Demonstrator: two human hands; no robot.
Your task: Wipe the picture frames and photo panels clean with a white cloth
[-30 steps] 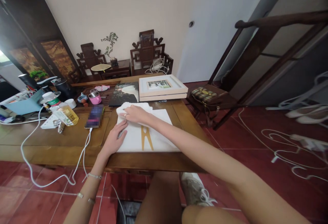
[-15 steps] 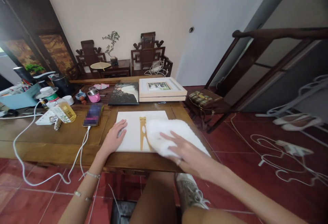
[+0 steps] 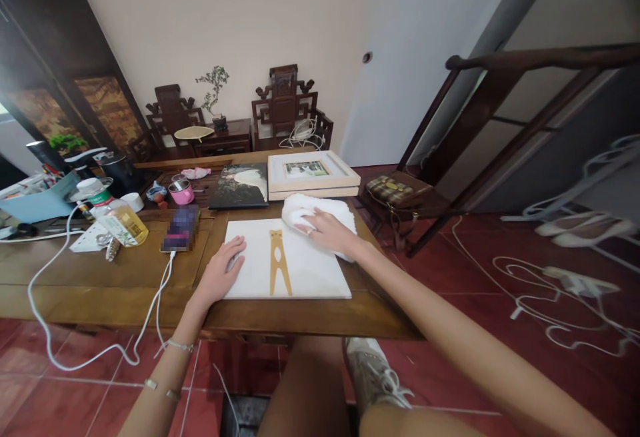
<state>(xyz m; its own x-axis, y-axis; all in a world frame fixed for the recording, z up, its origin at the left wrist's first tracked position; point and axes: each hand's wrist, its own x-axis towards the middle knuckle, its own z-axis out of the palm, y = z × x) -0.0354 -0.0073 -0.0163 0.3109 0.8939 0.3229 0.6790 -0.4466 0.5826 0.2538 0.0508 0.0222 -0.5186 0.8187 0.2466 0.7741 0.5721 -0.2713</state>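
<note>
White panel (image 3: pixel 314 278) lies under the outspread left hand (image 3: pixel 223 268); right hand (image 3: pixel 327 231) grasps cloth (image 3: pixel 306 204).

1 head-worn view, above the near side of a wooden desk (image 3: pixel 310 317), facing forward and down, desk close, carved armchair (image 3: pixel 284 100) far beyond

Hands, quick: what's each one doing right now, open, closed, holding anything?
Left hand: open, laid at the left side of the white board, grasping nothing.
Right hand: holding the white cloth at the board's far right corner.
</note>
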